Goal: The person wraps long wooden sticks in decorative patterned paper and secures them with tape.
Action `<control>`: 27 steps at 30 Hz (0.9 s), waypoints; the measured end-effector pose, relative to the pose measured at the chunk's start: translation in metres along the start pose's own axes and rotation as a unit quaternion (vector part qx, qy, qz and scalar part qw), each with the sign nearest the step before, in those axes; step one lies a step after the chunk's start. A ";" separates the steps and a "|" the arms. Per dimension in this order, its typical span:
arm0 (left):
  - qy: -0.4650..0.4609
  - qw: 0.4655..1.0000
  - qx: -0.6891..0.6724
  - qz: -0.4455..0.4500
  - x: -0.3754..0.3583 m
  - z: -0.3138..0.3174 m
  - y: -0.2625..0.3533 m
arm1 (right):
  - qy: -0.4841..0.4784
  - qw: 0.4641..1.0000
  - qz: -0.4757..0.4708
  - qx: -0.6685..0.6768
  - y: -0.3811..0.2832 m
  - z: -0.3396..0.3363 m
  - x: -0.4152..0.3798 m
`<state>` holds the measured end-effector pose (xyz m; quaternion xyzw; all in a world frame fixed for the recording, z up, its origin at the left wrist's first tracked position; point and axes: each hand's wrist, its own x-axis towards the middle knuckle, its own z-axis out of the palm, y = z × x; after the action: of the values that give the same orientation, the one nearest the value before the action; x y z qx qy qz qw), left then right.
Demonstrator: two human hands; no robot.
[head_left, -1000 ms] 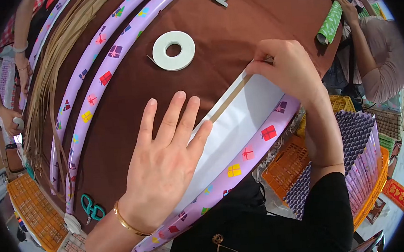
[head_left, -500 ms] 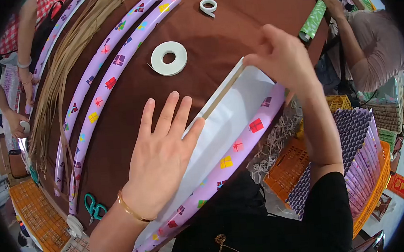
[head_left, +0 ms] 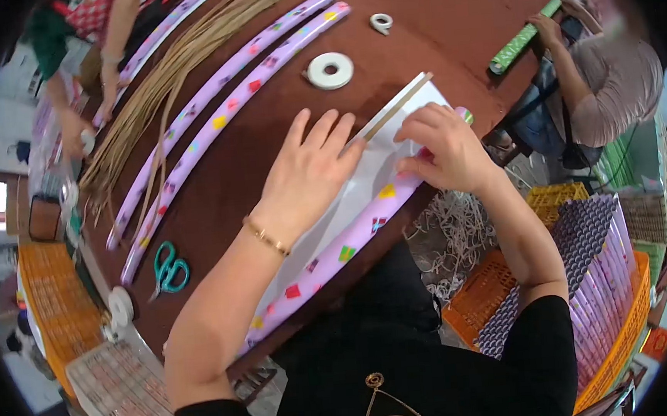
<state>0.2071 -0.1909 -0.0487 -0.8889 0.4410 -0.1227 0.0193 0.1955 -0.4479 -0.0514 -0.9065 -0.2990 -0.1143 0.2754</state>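
A roll of lilac gift wrapping paper [head_left: 344,253], printed with coloured presents, lies along the table's near edge. Its white underside [head_left: 348,199] is partly unrolled, with a narrow tan strip [head_left: 398,108] along the far edge. My left hand [head_left: 308,171] rests on that edge, fingers spread and holding nothing. Over the roll's right part, my right hand [head_left: 449,150] curls its thumb and fingers around it; the exact contact is partly hidden.
Two finished-looking lilac rolls [head_left: 223,123] lie on the brown table, beside raffia-like strips [head_left: 162,73]. Farther in are two white tape rolls [head_left: 343,70]. Teal scissors [head_left: 169,272] lie at left. An orange crate [head_left: 614,351] of rolls stands right. Other people work across the table.
My right hand has come down from the sheet's far corner onto the lilac roll. My left hand stays spread on the edge. The camera view has shifted.
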 end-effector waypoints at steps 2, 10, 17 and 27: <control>0.018 1.000 0.004 -0.016 -0.006 0.005 -0.003 | -0.054 0.997 -0.043 0.017 -0.012 0.007 -0.007; -0.024 0.936 -0.344 -0.071 -0.012 -0.024 -0.070 | -0.077 0.993 -0.086 0.001 -0.012 0.017 -0.019; -0.049 0.940 -0.264 -0.209 -0.130 -0.078 0.006 | -0.091 0.992 -0.081 -0.025 -0.015 0.015 -0.022; -0.016 0.938 -0.132 -0.319 -0.255 -0.048 0.094 | -0.083 0.983 -0.012 -0.163 -0.027 0.026 -0.010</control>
<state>-0.0251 -0.0434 -0.0671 -0.9793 0.1456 -0.0487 -0.1316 0.1728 -0.4197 -0.0648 -0.9420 -0.3087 -0.0894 0.0963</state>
